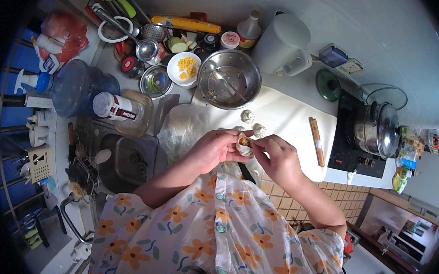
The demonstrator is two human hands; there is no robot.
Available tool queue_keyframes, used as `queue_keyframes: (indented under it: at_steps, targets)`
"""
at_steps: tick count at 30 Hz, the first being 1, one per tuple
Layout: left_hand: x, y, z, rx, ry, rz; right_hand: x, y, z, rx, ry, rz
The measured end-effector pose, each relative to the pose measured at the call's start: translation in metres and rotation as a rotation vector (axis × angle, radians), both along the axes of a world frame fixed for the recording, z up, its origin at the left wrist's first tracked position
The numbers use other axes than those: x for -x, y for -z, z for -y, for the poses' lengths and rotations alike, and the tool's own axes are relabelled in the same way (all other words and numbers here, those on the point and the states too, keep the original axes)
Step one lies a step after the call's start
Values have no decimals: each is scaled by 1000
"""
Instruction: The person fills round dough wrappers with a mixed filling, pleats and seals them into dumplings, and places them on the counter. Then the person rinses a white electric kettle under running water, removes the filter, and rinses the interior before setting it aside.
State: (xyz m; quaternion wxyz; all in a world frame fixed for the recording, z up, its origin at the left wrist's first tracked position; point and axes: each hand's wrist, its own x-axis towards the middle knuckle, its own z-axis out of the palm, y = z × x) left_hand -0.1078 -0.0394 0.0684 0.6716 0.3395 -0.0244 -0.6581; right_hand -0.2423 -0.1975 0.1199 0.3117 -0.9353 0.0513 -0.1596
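Observation:
My left hand [220,148] cradles a partly pleated dough bun [244,146], its orange and green filling showing at the opening. The fingertips of my right hand [278,157] pinch the bun's right edge. Just beyond lie pleated white buns [247,116] on a pale mat [290,113], one partly hidden by my left hand. A metal spoon [231,85] rests in a large steel bowl [253,73] with scraps of filling. On the mat's right side lies a short wooden rolling pin [317,142]. A clear plastic bag [184,126] covers something pale left of the mat.
Left are a sink [124,162], a tumbler [114,106] and a large water bottle [82,87]. Behind stand a white bowl of corn [185,81], a small steel bowl [156,81] and a pitcher [283,42]. A lidded steel pot [375,130] sits on the cooktop [343,155] at right.

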Motion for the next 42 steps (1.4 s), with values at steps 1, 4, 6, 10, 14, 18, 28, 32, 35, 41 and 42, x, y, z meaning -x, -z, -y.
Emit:
queue_keyframes:
  at_steps: [1, 4, 6, 10, 14, 18, 28, 32, 35, 41, 42]
  targets:
    - [0, -1, 0, -4, 0, 1, 0, -4, 1, 33, -25, -11]
    - [-2, -2, 0, -24, 7, 32, -1, -10, 4, 110, -121, -27]
    - [-2, -3, 1, -43, 22, 86, -2, -14, 7, 169, -183, -38]
    - [-3, -12, 3, -86, 84, 223, -6, -16, 12, 186, -245, -25]
    - [-5, -6, 1, -77, 126, 300, -6, -12, 8, 86, -147, -12]
    - [-8, -14, 2, -85, 158, 301, -6, -8, 8, 65, -155, 36]
    - [2, -11, 8, -42, 34, 260, -2, -2, 1, 29, -40, -19]
    - [3, -9, 11, -77, 61, 412, -4, -5, 1, -38, -18, -28]
    - [4, -12, 13, -108, 64, 462, -4, -4, 0, -121, 14, -39]
    - [12, -14, 13, -115, -109, 512, -3, -5, 0, 3, -16, -36]
    - [13, -13, 13, -119, -124, 531, -4, -8, 0, 36, -28, -43]
